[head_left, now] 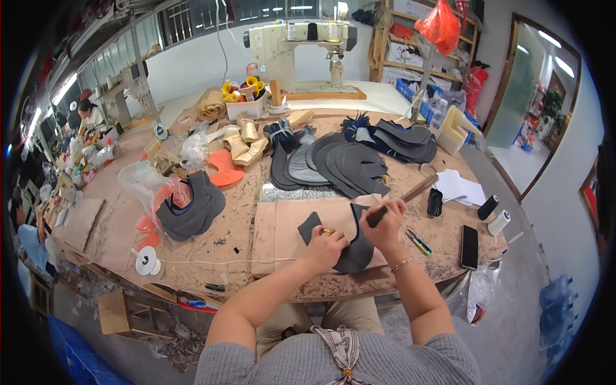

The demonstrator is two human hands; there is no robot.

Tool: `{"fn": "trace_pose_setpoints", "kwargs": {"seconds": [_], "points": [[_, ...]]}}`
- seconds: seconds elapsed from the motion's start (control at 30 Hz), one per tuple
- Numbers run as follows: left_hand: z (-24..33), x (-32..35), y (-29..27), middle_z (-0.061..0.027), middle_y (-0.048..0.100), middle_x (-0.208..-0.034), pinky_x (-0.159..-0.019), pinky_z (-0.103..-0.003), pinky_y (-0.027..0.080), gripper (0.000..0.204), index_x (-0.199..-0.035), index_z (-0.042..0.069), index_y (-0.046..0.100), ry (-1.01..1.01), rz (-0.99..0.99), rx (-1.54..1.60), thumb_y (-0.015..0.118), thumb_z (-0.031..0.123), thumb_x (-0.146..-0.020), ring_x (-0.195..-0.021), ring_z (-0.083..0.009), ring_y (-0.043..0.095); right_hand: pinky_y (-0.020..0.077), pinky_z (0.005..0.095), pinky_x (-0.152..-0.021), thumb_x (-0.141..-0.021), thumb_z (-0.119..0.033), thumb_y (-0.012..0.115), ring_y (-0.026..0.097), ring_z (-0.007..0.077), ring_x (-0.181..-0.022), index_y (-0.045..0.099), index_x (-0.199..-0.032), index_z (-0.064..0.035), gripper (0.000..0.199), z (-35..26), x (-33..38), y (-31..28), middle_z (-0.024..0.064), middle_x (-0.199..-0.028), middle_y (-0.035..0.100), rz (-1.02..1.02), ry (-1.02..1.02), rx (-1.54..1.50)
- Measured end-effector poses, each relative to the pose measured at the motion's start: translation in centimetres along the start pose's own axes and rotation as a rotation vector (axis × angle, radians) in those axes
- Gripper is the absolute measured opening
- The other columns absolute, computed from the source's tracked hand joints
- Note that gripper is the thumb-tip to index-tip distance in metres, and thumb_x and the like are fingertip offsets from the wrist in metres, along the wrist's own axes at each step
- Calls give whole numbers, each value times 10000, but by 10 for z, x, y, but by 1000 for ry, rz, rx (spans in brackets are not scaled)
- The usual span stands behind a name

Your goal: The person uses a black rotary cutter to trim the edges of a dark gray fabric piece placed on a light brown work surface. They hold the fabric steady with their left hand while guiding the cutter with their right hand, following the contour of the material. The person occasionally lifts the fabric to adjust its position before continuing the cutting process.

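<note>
A dark grey curved shoe-upper piece [356, 256] with a navy edge lies on a pale board [282, 224] in front of me. My left hand [327, 249], with a ring on one finger, has its fingers bent and closed on the left edge of this piece. Just left of those fingers is a small dark grey flap [309, 226]; whether it joins the same piece, I cannot tell. My right hand [386, 224] is wrapped round a tool with a long brown wooden handle [420, 189], tilted up to the right, above the piece. Its lower end is partly hidden.
Stacked grey shoe pieces [346, 163] lie beyond the board, with another pile [192, 208] to the left. A thread spool [147, 262] sits near the front edge. On the right are a phone [469, 247], pens [418, 242] and thread cones [498, 222]. A sewing machine [295, 54] stands behind.
</note>
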State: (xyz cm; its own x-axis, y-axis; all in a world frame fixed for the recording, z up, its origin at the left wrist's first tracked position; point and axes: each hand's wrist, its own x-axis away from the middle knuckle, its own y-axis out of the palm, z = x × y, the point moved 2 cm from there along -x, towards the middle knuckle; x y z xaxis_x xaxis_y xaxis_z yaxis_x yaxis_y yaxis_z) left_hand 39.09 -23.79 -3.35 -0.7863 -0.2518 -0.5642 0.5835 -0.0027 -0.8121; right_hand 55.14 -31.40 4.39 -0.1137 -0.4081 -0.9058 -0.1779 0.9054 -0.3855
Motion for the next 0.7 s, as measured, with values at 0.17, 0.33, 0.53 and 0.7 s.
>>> {"fn": "trace_pose_setpoints", "kwargs": {"seconds": [0.17, 0.33, 0.53, 0.7], "points": [[-7, -2, -7, 24, 625, -914, -934, -427, 318, 82, -890, 184, 684, 26, -29, 84, 655, 126, -840, -941, -178, 618, 364, 444, -846, -673, -104, 736, 579, 264, -800, 582, -725, -91, 163, -1, 30, 18, 42, -703, 580, -111, 73, 3], [-21, 3, -13, 17, 617, -903, -936, -422, 325, 69, -893, 176, 677, 138, -35, 72, 661, 135, -840, -936, -176, 618, 365, 452, -840, -675, -102, 725, 564, 274, -788, 589, -731, -86, 148, -8, 2, 7, 38, -704, 578, -43, -11, -37], [-13, 1, -15, -11, 602, -869, -933, -430, 336, 20, -846, 145, 647, 146, -22, 27, 643, 126, -843, -913, -181, 618, 358, 441, -875, -686, -110, 726, 559, 269, -787, 593, -738, -97, 143, -3, 19, 18, 40, -740, 595, -218, 44, -156], [7, 0, 4, -32, 609, -873, -926, -435, 345, 25, -827, 124, 627, -90, 60, -137, 643, 136, -841, -880, -201, 626, 373, 424, -856, -701, -113, 732, 571, 273, -777, 565, -704, -95, 169, -24, -11, 2, 76, -739, 600, 102, 32, -34]]}}
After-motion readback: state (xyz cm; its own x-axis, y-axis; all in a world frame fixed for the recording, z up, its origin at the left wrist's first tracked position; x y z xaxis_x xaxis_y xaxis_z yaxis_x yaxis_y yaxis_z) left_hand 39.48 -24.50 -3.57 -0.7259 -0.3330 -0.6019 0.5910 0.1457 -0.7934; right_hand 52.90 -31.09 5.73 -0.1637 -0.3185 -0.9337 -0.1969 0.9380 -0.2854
